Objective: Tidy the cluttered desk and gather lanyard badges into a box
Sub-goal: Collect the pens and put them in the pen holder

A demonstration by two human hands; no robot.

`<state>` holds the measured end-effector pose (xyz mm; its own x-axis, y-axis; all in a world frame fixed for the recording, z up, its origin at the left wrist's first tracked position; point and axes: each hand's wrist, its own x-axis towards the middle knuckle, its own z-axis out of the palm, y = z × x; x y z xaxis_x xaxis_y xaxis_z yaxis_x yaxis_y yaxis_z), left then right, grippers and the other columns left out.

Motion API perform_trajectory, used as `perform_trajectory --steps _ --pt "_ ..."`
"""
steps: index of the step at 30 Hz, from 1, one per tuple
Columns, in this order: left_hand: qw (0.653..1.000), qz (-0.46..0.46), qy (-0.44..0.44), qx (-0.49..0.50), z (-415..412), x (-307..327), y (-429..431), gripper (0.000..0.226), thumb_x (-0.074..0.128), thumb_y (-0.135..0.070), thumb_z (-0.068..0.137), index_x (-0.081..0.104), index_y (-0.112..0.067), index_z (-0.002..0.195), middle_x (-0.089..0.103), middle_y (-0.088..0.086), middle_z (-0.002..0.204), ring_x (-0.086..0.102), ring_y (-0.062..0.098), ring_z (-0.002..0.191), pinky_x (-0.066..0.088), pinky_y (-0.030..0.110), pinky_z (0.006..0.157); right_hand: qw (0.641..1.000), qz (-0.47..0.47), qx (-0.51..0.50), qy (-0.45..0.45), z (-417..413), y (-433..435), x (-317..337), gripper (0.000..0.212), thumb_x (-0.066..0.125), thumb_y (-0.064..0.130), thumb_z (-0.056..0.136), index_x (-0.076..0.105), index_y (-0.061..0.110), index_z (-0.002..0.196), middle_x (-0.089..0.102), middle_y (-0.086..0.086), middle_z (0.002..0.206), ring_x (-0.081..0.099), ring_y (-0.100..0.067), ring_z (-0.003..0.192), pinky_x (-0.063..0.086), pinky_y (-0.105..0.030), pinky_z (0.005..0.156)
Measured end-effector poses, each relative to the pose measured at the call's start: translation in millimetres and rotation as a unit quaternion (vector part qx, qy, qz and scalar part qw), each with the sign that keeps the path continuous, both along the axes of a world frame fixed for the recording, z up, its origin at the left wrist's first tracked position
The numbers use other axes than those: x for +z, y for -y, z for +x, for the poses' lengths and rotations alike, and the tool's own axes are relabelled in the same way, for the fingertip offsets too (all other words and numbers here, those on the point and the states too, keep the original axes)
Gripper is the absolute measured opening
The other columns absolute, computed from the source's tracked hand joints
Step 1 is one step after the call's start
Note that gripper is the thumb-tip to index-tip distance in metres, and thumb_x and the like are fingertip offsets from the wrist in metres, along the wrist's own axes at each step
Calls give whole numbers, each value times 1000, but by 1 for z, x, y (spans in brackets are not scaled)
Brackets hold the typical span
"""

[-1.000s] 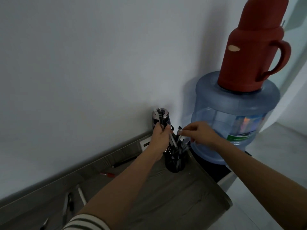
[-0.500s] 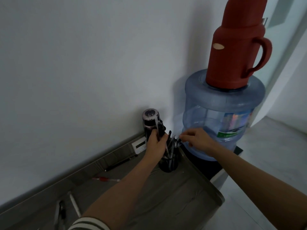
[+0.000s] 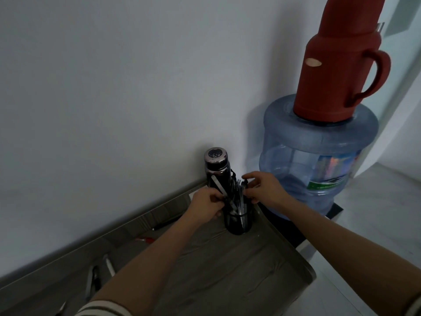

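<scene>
left hand grips pens above mesh cup | right hand half-curled at pen tops, hold unclear | pens light, stiff, slippery: likely best taken mid-barrel

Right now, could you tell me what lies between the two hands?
Head view: pens standing in the round black mesh cup, between left hand and right hand.

No legible text: water jug label blurred to colour patches; bottle lid markings too small to read.
</scene>
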<state>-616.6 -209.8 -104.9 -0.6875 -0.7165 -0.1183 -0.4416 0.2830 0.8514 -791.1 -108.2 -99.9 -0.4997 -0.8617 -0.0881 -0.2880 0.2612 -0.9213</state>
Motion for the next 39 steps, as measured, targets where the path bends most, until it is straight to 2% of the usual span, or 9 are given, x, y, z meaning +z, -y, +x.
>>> perform_trajectory --steps 3,7,10,13,17,23,28,32,39 --pt "996 66 -40 51 -10 8 -2 23 57 11 85 54 -6 99 59 12 69 59 18 46 49 27 44 1000 -15 0 -13 5 5 2 38 71 -4 79 66 9 115 67 -6 83 65 -16 65 52 -23 53" --pt "992 38 -76 94 -14 11 -1 25 55 6 86 51 -13 102 56 13 74 56 21 52 44 27 45 1000 16 5 -15 -2 -4 6 29 67 -1 84 65 13 110 68 -11 89 66 -26 71 58 -35 63" --pt "984 13 -130 122 -15 13 4 11 57 -4 89 59 -13 95 57 14 72 50 18 51 41 26 47 1000 16 12 21 -5 -13 8 34 63 -5 84 64 9 115 66 -9 91 62 -15 65 53 -22 56" --pt "983 -28 -147 107 -20 19 4 4 64 -19 89 65 -20 85 60 5 65 56 19 57 48 35 56 997 16 -14 -77 -4 -15 10 37 61 2 87 62 15 122 65 -4 104 63 -14 81 55 -26 67" --pt "983 -44 -117 134 -21 21 2 13 60 -10 85 64 -22 81 65 10 73 65 33 71 54 44 66 984 -12 -50 -171 -8 3 21 30 62 19 90 65 20 120 67 2 103 63 -13 88 53 -36 86" --pt "981 -45 -74 175 13 4 11 9 60 -4 84 67 -7 88 69 19 80 67 37 78 57 49 72 988 -29 -10 -154 4 43 29 31 78 31 79 70 21 107 70 4 90 67 -12 83 53 -30 77" --pt "980 -30 -58 188 46 -3 18 12 57 0 87 67 -2 92 67 20 78 65 32 71 58 48 73 964 16 -32 -263 1 46 19 9 77 27 76 75 22 84 72 3 80 65 -11 75 43 -20 61" --pt "979 -49 -32 198 71 -10 22 10 60 -2 85 70 -4 87 69 14 77 63 24 70 54 38 71 938 76 30 -337 13 37 14 18 73 42 79 77 26 86 72 2 88 65 -17 82 50 -29 71" --pt "975 -70 15 211 128 -18 37 10 61 -4 83 69 -10 85 71 13 77 66 24 75 54 35 74 913 -53 6 -405 63 33 33 17 62 38 87 73 28 93 64 8 92 57 -12 85 45 -31 69"
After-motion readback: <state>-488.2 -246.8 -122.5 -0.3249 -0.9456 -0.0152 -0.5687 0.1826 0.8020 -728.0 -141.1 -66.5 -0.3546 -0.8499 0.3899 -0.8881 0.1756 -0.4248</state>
